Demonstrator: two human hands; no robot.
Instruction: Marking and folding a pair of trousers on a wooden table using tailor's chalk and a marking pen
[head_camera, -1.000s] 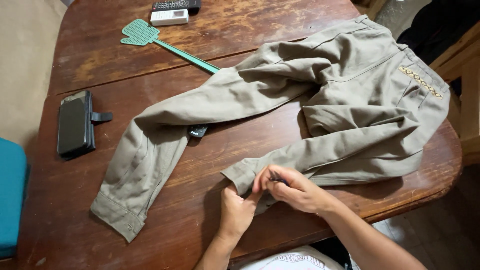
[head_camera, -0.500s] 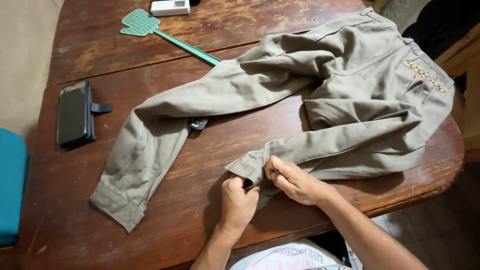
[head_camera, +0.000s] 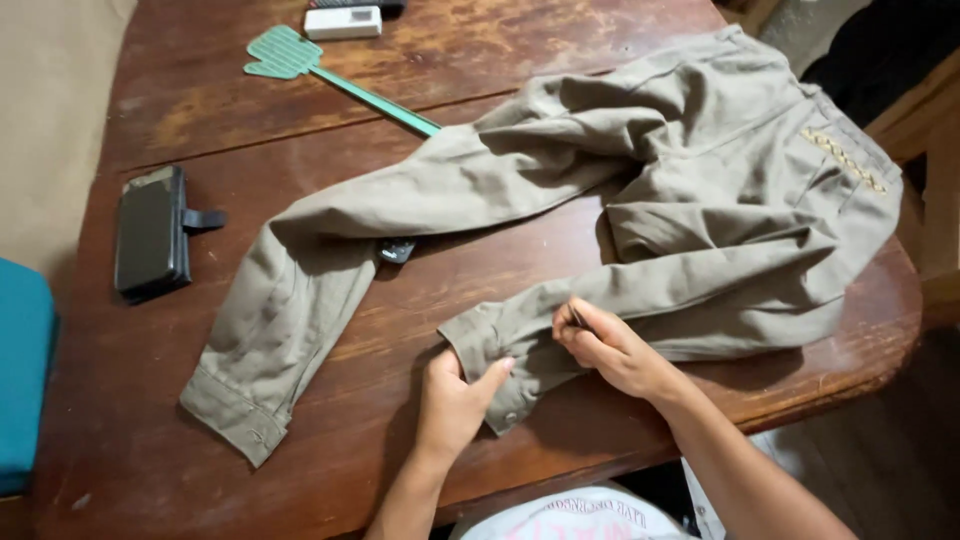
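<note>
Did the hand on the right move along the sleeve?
No. The right hand stays just past the cuff, pinching something small and dark; only the camera shifted.

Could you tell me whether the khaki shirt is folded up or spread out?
Spread out: the khaki shirt sprawls across the wooden table, sleeves extended.

I see a worn, dark red-brown wooden bench (head_camera: 200, 110), its top scuffed pale toward the far edge. A khaki long-sleeved shirt (head_camera: 700, 200) sprawls over the right half, one sleeve running toward the near-left corner and the other toward the near edge. A green fly swatter (head_camera: 300, 62) lies near the far edge, with a small white box (head_camera: 343, 22) just beyond it. A black phone case (head_camera: 150, 232) sits by the left edge. A small dark object (head_camera: 396, 250) pokes out from under the left sleeve.
</note>
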